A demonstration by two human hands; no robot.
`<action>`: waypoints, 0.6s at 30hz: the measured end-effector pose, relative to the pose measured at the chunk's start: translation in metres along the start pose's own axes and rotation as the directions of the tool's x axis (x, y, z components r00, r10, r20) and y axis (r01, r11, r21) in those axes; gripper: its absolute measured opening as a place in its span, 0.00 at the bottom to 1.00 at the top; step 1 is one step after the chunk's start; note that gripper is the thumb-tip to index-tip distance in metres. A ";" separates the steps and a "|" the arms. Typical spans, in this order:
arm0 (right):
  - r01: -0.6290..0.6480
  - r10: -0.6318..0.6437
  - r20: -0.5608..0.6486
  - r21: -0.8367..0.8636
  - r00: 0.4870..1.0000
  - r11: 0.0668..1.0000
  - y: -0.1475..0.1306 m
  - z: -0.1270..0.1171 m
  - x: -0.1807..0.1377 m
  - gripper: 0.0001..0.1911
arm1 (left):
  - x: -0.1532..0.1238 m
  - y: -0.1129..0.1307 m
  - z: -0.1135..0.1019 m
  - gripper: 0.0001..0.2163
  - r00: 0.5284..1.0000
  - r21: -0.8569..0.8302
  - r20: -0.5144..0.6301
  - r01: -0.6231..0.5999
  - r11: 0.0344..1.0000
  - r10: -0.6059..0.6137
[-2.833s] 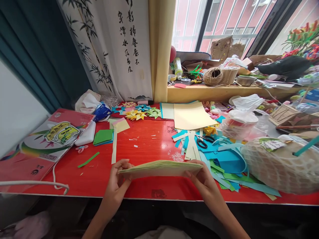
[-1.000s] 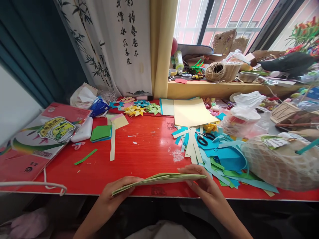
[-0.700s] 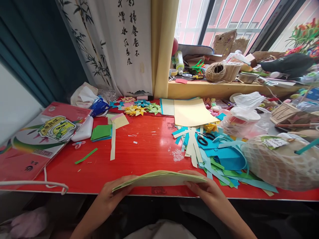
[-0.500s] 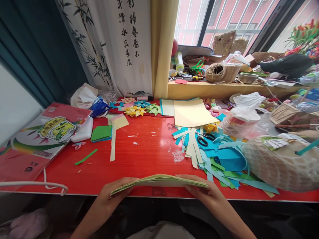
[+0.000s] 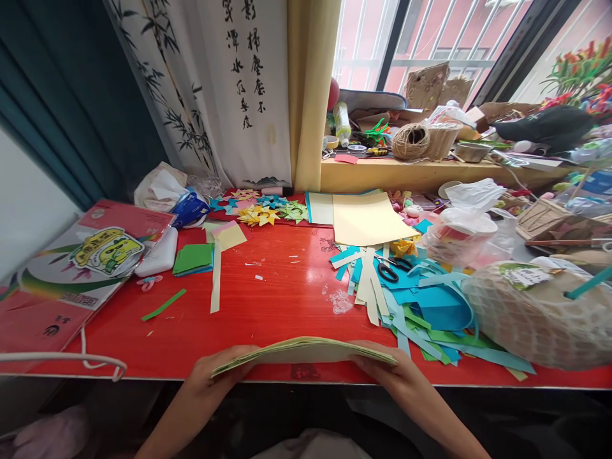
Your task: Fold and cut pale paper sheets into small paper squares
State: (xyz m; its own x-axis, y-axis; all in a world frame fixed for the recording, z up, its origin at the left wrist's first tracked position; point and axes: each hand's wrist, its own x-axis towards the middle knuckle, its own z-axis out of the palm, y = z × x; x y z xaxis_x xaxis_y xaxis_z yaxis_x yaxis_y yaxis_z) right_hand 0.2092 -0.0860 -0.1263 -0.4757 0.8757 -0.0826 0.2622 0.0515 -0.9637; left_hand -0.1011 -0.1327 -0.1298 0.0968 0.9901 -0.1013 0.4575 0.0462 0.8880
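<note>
A thin stack of pale yellow-green paper [image 5: 306,349] spans between my two hands at the table's front edge, seen nearly edge-on and bowed up in the middle. My left hand [image 5: 217,370] grips its left end, and my right hand [image 5: 389,370] grips its right end. The fingers of both hands are partly hidden by the sheets. Beyond the stack lies the red tabletop [image 5: 277,306]. To the right, black-handled scissors [image 5: 389,271] rest on a heap of cut blue, green and cream paper strips [image 5: 415,306].
At the left are green paper squares [image 5: 194,258], a cream strip [image 5: 216,280] and a red paper pack [image 5: 95,255]. Folded paper stars [image 5: 261,213] and large cream sheets [image 5: 368,217] lie at the back. A net-wrapped coconut [image 5: 535,312] with a straw stands right.
The hands and the paper stack stay almost in place; the right end has drawn slightly inward. The camera view has shifted a little.
</note>
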 end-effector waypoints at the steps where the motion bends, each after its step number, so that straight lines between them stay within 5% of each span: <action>1: 0.004 -0.004 0.002 -0.017 1.000 1.000 0.000 0.000 -0.001 0.15 | 0.000 0.000 -0.001 0.14 1.000 0.005 -0.007 0.006 1.000 -0.006; 18: 0.066 -0.053 0.110 -0.121 0.993 0.990 -0.012 0.000 0.000 0.17 | -0.004 -0.005 -0.005 0.14 1.000 0.015 0.005 0.006 1.000 -0.006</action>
State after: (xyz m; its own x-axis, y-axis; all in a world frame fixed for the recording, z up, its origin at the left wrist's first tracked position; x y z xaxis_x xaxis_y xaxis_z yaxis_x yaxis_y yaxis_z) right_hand 0.2064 -0.0864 -0.1145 -0.5785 0.8136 -0.0592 0.3297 0.1669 -0.9292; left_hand -0.1078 -0.1361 -0.1316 0.0981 0.9892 -0.1091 0.4712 0.0504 0.8806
